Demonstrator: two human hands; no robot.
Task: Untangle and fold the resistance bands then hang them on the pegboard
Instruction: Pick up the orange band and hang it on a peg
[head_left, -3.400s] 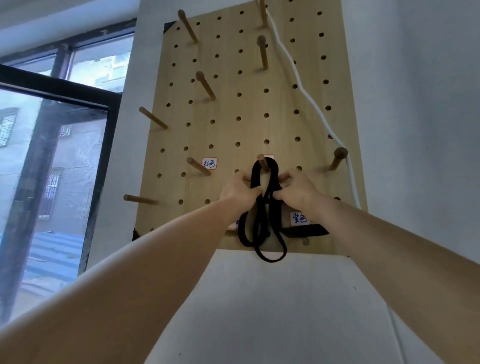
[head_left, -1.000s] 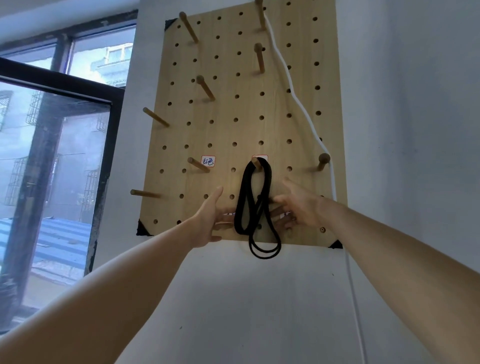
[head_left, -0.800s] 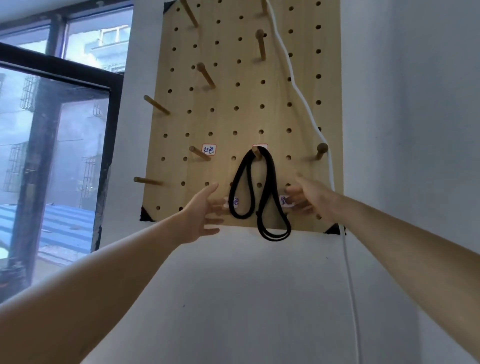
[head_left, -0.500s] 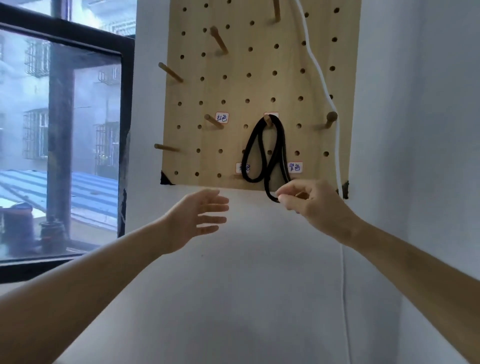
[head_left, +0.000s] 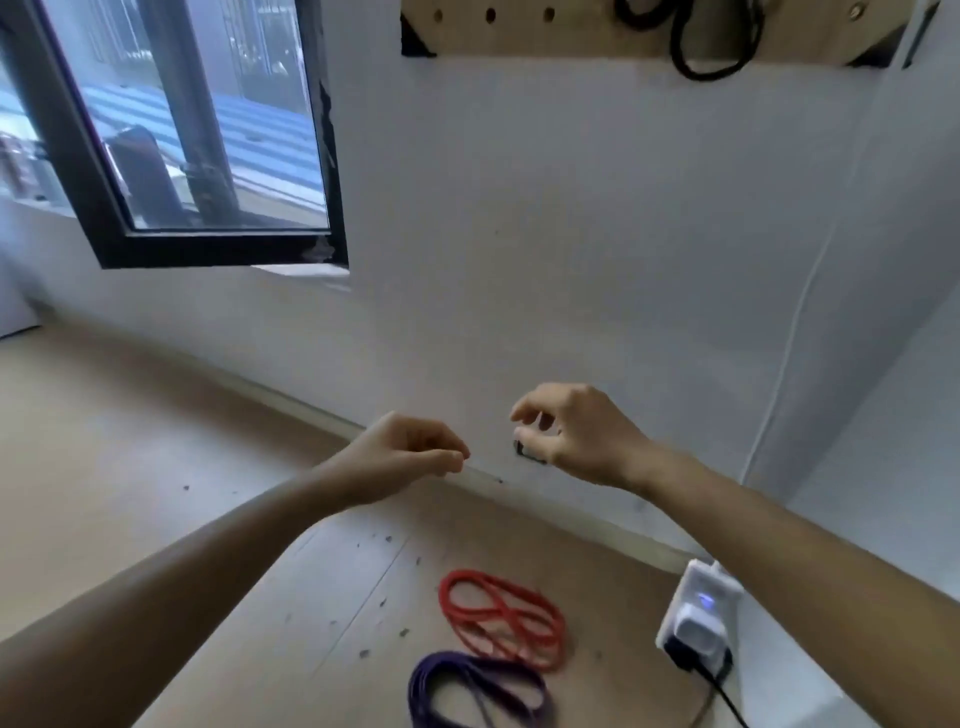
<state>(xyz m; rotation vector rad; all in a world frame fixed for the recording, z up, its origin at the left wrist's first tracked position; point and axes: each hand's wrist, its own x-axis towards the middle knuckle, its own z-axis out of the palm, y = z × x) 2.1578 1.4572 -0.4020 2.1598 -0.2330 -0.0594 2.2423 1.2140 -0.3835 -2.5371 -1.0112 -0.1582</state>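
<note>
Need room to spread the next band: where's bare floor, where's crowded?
Bare: floor left of the red band, out to the skirting below the window. Crowded: lower right, where it, the purple band and the white power strip lie close together.

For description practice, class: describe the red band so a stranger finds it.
Start at the floor below the wall. Left of the white socket block lie two bands. The red band is nearer the wall than the purple band.

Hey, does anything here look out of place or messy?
Yes. A red band and a purple band lie in loose, crossed loops on the floor near the wall, while a black band hangs from the pegboard above. Dark specks are scattered on the floor too.
</note>
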